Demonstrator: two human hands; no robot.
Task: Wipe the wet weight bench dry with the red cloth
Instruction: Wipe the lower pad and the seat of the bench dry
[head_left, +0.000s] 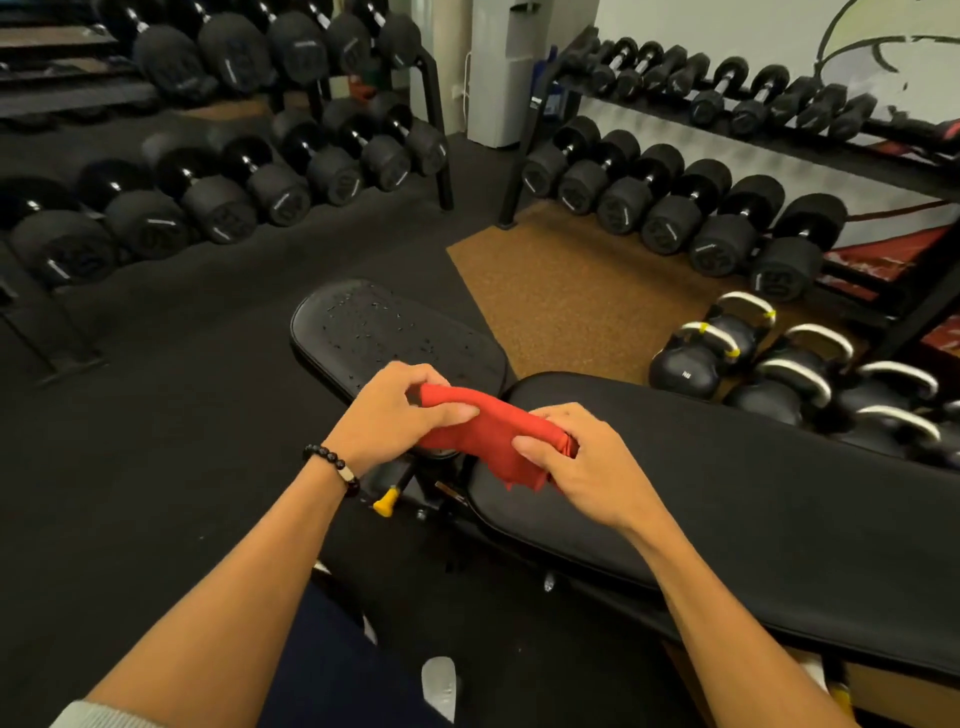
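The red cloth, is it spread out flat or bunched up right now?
Bunched up. The red cloth is gathered into a thick roll between the left hand and right hand, held above the bench.

Dim, even indoor light; wide-angle edge warping.

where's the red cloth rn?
Head view, centre frame: the red cloth is bunched between the left hand and right hand, held above the gap between the wet seat pad and the long back pad.
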